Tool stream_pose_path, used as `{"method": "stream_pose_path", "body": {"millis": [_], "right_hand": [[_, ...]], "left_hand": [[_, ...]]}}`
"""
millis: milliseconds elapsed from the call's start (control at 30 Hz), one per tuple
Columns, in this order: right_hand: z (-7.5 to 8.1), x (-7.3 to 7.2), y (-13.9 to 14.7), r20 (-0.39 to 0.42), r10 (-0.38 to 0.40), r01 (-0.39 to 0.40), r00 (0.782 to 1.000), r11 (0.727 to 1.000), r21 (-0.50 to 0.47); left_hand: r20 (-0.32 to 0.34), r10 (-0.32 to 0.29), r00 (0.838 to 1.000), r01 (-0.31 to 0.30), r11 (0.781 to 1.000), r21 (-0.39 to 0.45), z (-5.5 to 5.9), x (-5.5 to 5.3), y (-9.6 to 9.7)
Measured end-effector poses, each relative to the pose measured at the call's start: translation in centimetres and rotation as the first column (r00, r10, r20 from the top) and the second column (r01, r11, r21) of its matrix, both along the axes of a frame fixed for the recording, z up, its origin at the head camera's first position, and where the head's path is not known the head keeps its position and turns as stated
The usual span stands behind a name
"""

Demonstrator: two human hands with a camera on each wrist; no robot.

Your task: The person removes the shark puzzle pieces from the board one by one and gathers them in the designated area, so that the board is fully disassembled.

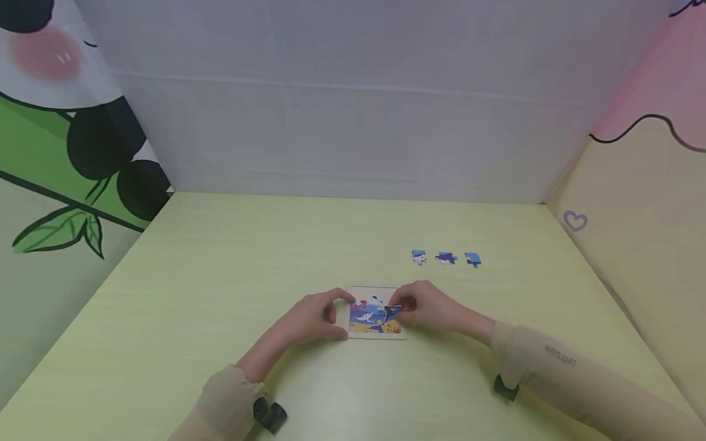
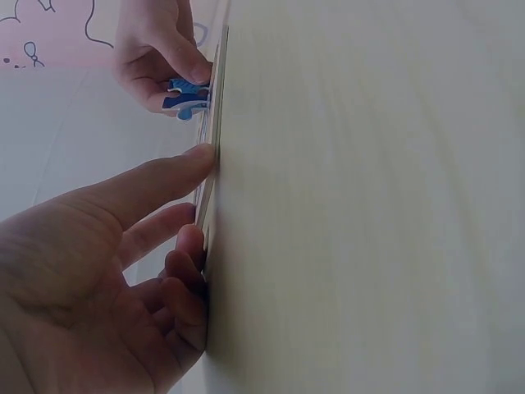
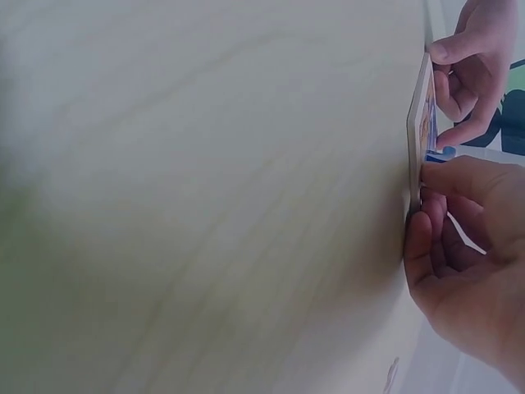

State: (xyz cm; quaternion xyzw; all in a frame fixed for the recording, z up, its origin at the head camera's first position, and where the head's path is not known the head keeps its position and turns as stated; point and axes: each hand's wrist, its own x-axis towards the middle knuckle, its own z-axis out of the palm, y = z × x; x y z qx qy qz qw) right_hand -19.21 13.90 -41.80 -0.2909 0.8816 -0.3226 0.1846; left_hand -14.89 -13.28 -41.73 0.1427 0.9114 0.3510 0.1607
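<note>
A small jigsaw puzzle board [image 1: 377, 335] with a pale frame lies on the table, its picture showing a sea scene in blue and yellow. My left hand [image 1: 314, 315] holds the board's left side, index finger at the upper corner and thumb at the lower one. Between thumb and fingers, my right hand [image 1: 427, 306] pinches a blue puzzle piece [image 2: 187, 103] over the right part of the picture. In the left wrist view that piece stands tilted up from the board. The upper part of the frame shows bare backing.
Behind the board to the right, three loose puzzle pieces lie in a row: a left one [image 1: 419, 256], a middle one [image 1: 446, 258] and a right one [image 1: 472, 260]. A white sheet [image 1: 353, 141] rises at the table's back edge, with painted panels at both sides.
</note>
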Motion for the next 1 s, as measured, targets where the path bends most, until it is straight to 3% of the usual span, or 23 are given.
{"method": "stream_pose_path", "body": {"millis": [267,667,1000], "right_hand": [[0.2,0.3,0.0,-0.004,-0.029,0.029,1.000,0.999,0.017],[0.1,0.5,-0.1,-0.042,-0.003,0.005,0.999,0.999,0.035],[-0.1,1.7,-0.7,-0.058,-0.088,0.089,0.994,0.996,0.018]], "left_hand": [[-0.004,-0.003,1.000,0.003,1.000,-0.004,0.2,0.1,0.1],[-0.002,-0.003,1.000,0.003,1.000,-0.008,0.1,0.1,0.0],[0.019,0.019,1.000,-0.019,1.000,-0.010,0.3,0.2,0.2]]}}
